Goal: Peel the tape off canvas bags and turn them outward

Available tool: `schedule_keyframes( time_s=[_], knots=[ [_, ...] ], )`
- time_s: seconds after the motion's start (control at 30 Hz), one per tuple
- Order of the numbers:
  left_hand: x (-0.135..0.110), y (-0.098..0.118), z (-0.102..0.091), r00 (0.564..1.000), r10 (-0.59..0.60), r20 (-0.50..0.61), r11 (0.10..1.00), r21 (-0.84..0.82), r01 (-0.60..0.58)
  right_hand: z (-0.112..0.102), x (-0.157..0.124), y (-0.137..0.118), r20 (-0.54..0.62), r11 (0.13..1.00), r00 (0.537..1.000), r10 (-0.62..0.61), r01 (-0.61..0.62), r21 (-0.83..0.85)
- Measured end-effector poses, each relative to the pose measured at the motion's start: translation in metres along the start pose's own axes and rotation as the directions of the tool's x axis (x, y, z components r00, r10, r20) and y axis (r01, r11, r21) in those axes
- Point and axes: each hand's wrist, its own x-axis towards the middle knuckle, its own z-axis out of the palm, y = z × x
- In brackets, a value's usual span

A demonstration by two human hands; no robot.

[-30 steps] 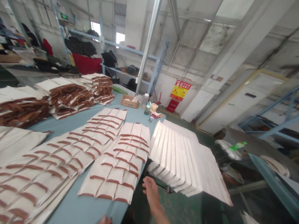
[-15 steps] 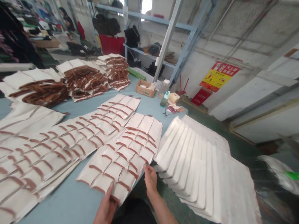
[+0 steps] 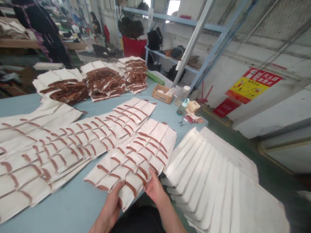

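In front of me an overlapping row of off-white fabric pocket panels [image 3: 155,129] with brown trimmed edges lies on the blue-covered table [image 3: 60,197]. My left hand [image 3: 112,204] grips the near edge of the closest pocket panel [image 3: 132,179], thumb on top and fingers hidden beneath. On that panel's right edge my right hand [image 3: 154,188] is closed, its thumb over the cloth and the other fingers partly under it. The near end of this panel appears slightly raised at the table edge. A longer overlapping row of similar panels [image 3: 80,136] stretches away to the left.
Plain white fabric sheets [image 3: 209,178] fan out to my right, beside the table. Tall stacks of trimmed panels [image 3: 104,79] stand at the back. Near the far corner are a cardboard box [image 3: 163,94], a jar [image 3: 184,94] and a bottle [image 3: 182,107]. A metal post [image 3: 194,42] rises behind.
My view has turned left, so everything sits further right. My right hand has slid nearer along the panel's edge, and my left hand has taken a fuller grip of it.
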Motion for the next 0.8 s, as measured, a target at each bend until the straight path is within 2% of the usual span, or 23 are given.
schedule_keyframes(
  time_s=[0.17, 0.27, 0.33, 0.43, 0.53, 0.6, 0.7, 0.8],
  knots=[
    [0.000, -0.006, 0.000, 1.000, 0.004, 0.013, 0.999, -0.032, -0.004, 0.010, 0.010, -0.006, 0.046, 0.996, 0.998, -0.037, 0.033, 0.078],
    [0.006, 0.005, -0.009, 0.999, 0.017, 0.039, 0.998, -0.065, -0.014, 0.011, 0.010, -0.008, 0.062, 0.997, 0.998, -0.017, 0.013, 0.078],
    [0.006, 0.018, -0.028, 0.998, 0.000, 0.061, 0.996, -0.087, 0.006, 0.015, 0.003, -0.002, 0.072, 0.998, 0.997, 0.013, -0.018, 0.066],
    [-0.010, 0.033, -0.072, 0.995, -0.018, 0.095, 0.990, -0.136, 0.031, 0.024, -0.021, 0.025, 0.076, 0.996, 0.994, 0.074, -0.078, 0.049],
    [-0.040, 0.024, -0.115, 0.993, 0.084, 0.086, 0.974, -0.219, -0.064, 0.036, -0.058, 0.066, 0.089, 0.987, 0.984, 0.155, -0.158, 0.025],
    [-0.057, 0.006, -0.129, 0.982, 0.184, 0.039, 0.955, -0.244, -0.170, 0.045, -0.080, 0.095, 0.108, 0.975, 0.969, 0.221, -0.222, -0.007],
    [-0.067, -0.021, -0.123, 0.962, 0.268, -0.054, 0.936, -0.222, -0.274, 0.056, -0.105, 0.128, 0.160, 0.942, 0.929, 0.334, -0.322, -0.095],
    [-0.064, -0.032, -0.106, 0.928, 0.329, -0.175, 0.904, -0.227, -0.363, 0.058, -0.124, 0.149, 0.247, 0.908, 0.879, 0.408, -0.361, -0.214]
  ],
)
